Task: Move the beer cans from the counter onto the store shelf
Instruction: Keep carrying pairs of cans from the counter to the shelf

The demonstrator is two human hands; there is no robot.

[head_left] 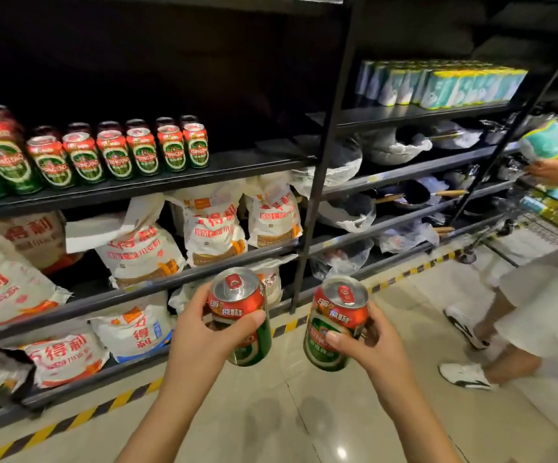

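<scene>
My left hand (204, 339) grips a red and green beer can (239, 302) upright, thumb across its front. My right hand (371, 349) grips a second beer can (337, 315) of the same kind, just to the right. Both cans hang in front of the lower shelves, above the tiled floor. A black store shelf (237, 165) higher up carries a row of several matching beer cans (117, 155) on its left part; its right part is bare. The counter is out of view.
White flour sacks (210, 225) fill the lower shelves. A black upright post (331, 155) divides the bays; pans and wrapped goods (397, 195) lie to its right. Another person (521, 312) in white stands at the right, holding a packet. Yellow-black tape (70, 422) edges the floor.
</scene>
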